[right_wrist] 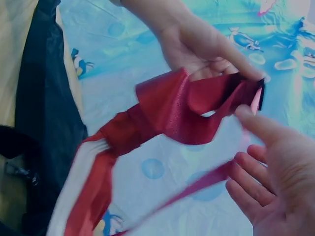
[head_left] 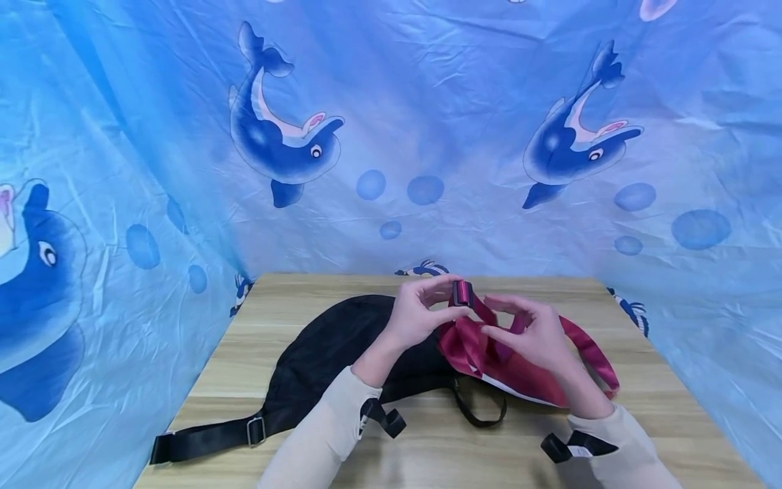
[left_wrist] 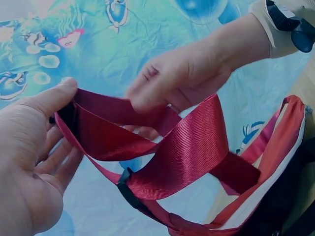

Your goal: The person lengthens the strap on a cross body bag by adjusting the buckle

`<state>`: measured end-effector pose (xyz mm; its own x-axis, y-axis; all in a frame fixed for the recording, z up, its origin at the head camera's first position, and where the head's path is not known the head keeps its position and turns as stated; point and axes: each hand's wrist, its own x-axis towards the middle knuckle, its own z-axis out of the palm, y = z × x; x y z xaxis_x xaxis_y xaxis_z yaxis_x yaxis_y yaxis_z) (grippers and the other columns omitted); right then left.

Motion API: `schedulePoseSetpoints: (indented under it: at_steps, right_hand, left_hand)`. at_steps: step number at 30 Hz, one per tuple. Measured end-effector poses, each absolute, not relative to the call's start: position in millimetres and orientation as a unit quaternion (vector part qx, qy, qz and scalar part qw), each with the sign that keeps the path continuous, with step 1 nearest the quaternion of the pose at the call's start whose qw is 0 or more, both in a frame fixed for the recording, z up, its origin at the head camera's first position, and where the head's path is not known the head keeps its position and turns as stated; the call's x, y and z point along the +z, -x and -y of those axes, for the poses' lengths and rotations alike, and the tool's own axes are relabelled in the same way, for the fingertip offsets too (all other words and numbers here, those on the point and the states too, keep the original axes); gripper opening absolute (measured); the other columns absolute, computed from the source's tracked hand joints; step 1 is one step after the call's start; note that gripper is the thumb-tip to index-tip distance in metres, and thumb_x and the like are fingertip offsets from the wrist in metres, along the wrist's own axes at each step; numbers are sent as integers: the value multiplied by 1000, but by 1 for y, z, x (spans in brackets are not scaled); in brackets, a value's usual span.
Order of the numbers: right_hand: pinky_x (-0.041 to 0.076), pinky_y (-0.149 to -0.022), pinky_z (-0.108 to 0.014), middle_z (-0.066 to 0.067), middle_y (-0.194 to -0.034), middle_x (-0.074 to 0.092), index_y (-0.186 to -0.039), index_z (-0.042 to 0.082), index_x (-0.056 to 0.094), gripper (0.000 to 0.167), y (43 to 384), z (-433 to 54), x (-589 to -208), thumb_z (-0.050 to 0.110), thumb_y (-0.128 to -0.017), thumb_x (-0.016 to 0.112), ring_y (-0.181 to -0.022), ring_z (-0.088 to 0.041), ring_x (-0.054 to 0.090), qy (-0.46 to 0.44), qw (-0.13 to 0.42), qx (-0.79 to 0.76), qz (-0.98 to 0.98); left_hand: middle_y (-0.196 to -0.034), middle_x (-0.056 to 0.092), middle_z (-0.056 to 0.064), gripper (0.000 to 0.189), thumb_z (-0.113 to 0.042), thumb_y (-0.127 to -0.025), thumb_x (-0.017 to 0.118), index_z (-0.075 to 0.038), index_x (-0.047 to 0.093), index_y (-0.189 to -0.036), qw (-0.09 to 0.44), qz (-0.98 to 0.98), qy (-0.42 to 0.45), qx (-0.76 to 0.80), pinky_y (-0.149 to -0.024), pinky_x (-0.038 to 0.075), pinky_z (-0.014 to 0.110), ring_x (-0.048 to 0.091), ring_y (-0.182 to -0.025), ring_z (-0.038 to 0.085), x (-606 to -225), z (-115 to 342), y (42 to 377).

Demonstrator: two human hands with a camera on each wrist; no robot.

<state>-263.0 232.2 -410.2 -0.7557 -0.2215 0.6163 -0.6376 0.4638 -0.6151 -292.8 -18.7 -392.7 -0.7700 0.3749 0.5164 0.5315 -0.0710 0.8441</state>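
My left hand point(head_left: 418, 314) pinches a black strap slider point(head_left: 462, 293) between thumb and fingers, held up above the table. A wide, glossy red strap point(left_wrist: 189, 147) runs through it and hangs in twisted loops. Facing it, my right hand point(head_left: 537, 334) holds the strap with thumb and curled fingers. A second black slider point(left_wrist: 129, 189) sits lower on the strap in the left wrist view. Below the hands lies the red bag point(head_left: 537, 377), with a white zip edge point(right_wrist: 78, 179). Beside it on the left is a black crescent-shaped bag point(head_left: 336, 353), partly hidden by my left arm.
The black bag's strap point(head_left: 208, 440) with a metal slider point(head_left: 256, 431) stretches to the front left of the wooden table point(head_left: 427, 455). A thin black loop point(head_left: 482, 422) lies at its front. Blue dolphin-print sheeting point(head_left: 458, 102) encloses the back and sides.
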Motion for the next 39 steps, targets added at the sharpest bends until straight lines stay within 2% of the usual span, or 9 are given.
schedulePoseSetpoints:
  at_steps: [4, 7, 10, 13, 16, 24, 29, 32, 39]
  right_hand:
    - [50, -48, -21, -22, -120, 77, -130, 3, 74, 53, 264, -226, -397, -11, -80, 86, -105, 3, 71, -329, 243, 469, 783]
    - [52, -48, -20, -18, -116, 77, -125, 3, 76, 50, 266, -222, -385, -12, -79, 87, -107, -2, 71, -370, 243, 455, 773]
    - [60, -67, -16, -11, -113, 78, -119, 8, 79, 45, 268, -220, -377, -7, -78, 90, -104, -5, 71, -389, 222, 437, 780]
    - [61, -92, -18, -6, -113, 77, -114, 11, 79, 42, 269, -221, -374, -4, -77, 92, -105, -8, 73, -390, 193, 431, 791]
    - [57, -100, -18, -3, -112, 75, -111, 13, 77, 42, 269, -222, -372, -4, -76, 93, -107, -8, 72, -378, 168, 442, 796]
    - [59, -98, -18, -10, -124, 71, -113, 2, 69, 43, 272, -217, -370, -17, -78, 84, -119, -7, 69, -369, 175, 503, 761]
    - [52, -107, -16, -9, -124, 76, -126, 7, 71, 51, 271, -210, -369, -5, -80, 90, -118, -4, 70, -356, 181, 473, 785]
    - [50, -108, -13, -9, -118, 79, -123, 10, 76, 47, 269, -208, -367, -2, -80, 91, -113, -1, 70, -335, 198, 464, 796]
    - [55, -106, -20, -13, -117, 78, -124, -7, 71, 48, 263, -207, -360, -20, -79, 83, -111, -7, 74, -344, 235, 540, 731]
  left_hand:
    - [-129, 77, 16, 47, -4, -87, 87, -6, 75, -132, 57, 691, 339, -637, -100, 62, 30, 78, -114, 23, -394, 18, 292]
    - [-129, 77, 14, 48, -6, -87, 88, -7, 75, -133, 55, 698, 350, -622, -99, 62, 29, 78, -114, 22, -396, 16, 289]
    - [-130, 77, 14, 49, -7, -87, 89, -7, 75, -134, 47, 702, 353, -617, -99, 62, 28, 77, -117, 23, -398, 15, 285]
    - [-129, 77, 14, 47, -7, -87, 88, -6, 75, -132, 47, 705, 352, -614, -98, 61, 26, 77, -116, 24, -400, 13, 283]
    - [-129, 77, 13, 47, -7, -87, 88, -7, 75, -132, 42, 707, 353, -611, -99, 61, 25, 77, -116, 23, -402, 12, 283]
    - [-127, 79, 10, 45, -12, -90, 87, -13, 75, -133, 45, 711, 342, -612, -101, 60, 27, 77, -116, 17, -404, 11, 288]
    - [-125, 79, 14, 46, -10, -91, 85, -9, 74, -136, 49, 708, 334, -620, -99, 61, 27, 78, -114, 22, -405, 10, 288]
    - [-128, 78, 14, 48, -9, -90, 86, -9, 73, -137, 45, 702, 333, -628, -100, 61, 27, 77, -116, 23, -404, 9, 289]
    - [-126, 79, 13, 47, -8, -90, 86, -11, 74, -135, 45, 694, 342, -632, -100, 62, 30, 77, -116, 21, -406, 8, 289]
